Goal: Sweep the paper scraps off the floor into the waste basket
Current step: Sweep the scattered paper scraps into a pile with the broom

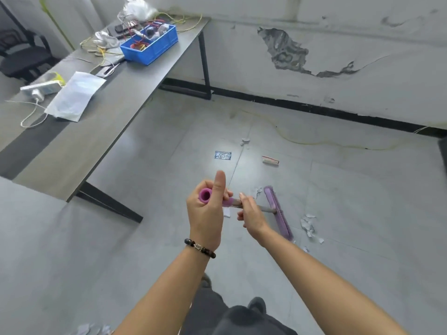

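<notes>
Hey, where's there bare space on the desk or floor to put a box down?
The near end of the desk, this side of the white pouch, is bare. So is the floor left of your left hand. Crowded: the desk's far end around the blue bin and wires, and the floor by the broom, strewn with paper scraps.

Glossy blue plastic bin
</notes>
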